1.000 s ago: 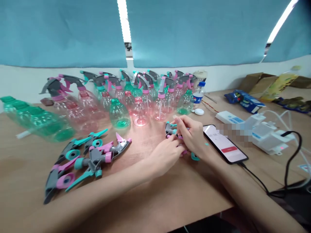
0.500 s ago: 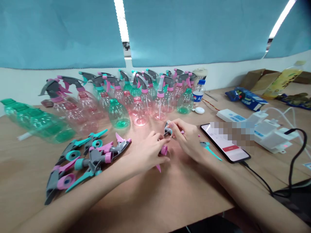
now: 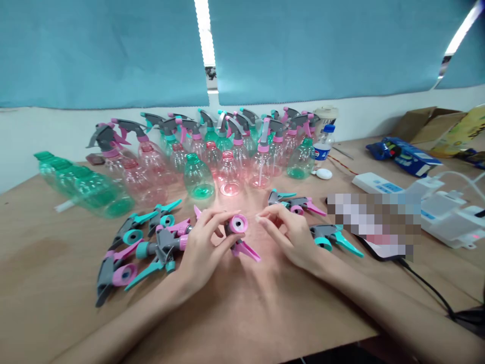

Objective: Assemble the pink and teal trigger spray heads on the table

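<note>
My left hand grips a grey-and-pink trigger spray head between thumb and fingers. The open end of its pink collar faces me, and its pink trigger points down to the right. Just across from the collar, my right hand pinches something small and whitish, too small to make out. Left of my left hand lies a pile of grey spray heads with pink or turquoise collars. Beyond my right hand are a pink-trigger spray head and a turquoise-trigger spray head.
Behind my hands stand several pink and green bottles, among them an open green bottle and an open pink bottle. Green bottles lie at the left. A phone, a white power strip and a Pepsi bottle are at the right.
The spray head in my left hand has turned so its collar opening faces me. My right hand has drawn away from the spray heads behind it. The view has swung slightly left.
</note>
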Motion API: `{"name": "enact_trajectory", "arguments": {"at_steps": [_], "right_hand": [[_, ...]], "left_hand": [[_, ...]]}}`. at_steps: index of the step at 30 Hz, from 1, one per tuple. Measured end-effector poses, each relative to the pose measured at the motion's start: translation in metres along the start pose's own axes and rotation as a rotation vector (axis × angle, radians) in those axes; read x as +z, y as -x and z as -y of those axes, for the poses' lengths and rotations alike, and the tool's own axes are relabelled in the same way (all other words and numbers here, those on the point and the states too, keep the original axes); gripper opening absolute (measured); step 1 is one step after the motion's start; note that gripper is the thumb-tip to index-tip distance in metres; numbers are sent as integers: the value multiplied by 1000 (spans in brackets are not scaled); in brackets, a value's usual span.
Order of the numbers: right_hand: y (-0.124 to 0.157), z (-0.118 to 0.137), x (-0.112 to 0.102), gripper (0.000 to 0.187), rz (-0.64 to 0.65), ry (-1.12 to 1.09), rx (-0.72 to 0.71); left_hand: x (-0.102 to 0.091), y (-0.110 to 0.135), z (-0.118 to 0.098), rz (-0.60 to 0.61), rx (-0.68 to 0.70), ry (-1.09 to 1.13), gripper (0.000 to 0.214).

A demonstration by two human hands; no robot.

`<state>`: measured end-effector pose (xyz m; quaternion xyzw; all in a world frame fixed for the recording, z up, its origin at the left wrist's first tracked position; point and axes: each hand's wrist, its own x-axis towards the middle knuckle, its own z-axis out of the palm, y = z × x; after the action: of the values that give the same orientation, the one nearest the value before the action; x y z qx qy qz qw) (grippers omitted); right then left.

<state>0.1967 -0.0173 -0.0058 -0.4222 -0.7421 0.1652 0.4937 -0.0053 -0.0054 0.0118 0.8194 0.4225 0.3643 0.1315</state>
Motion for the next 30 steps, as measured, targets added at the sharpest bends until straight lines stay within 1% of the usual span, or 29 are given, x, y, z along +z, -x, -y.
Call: {"name": "enact_trajectory", "arguments": {"at_steps": [1,3,6,9,12,17,25,28,30], "right_hand": [[3,3,2,12,8,-4,-41],[9,8,5,15,21,3,-130],[14,11,9,23,74,41,-217],[15,10,12,28,137,89,-234],[16,10,14,34,158,130,-228],[17,14,16,42,171,183,-247],[21,16,19,40,108,252,-312],[21,15,20,39,98,248,-275],[21,15,21,36,117,216,-244]], "left_hand": [[-2,5,1,-58,-4,3,24],[-2,11,3,-139,23,-6,22],[2,16,4,-187,51,-20,24],[8,19,2,-176,75,-4,24],[11,19,0,-165,104,23,22],[10,18,0,-186,107,30,23],[12,19,-2,-182,152,37,27],[12,19,-1,-179,168,39,29],[13,19,-1,-165,189,52,30]]}}
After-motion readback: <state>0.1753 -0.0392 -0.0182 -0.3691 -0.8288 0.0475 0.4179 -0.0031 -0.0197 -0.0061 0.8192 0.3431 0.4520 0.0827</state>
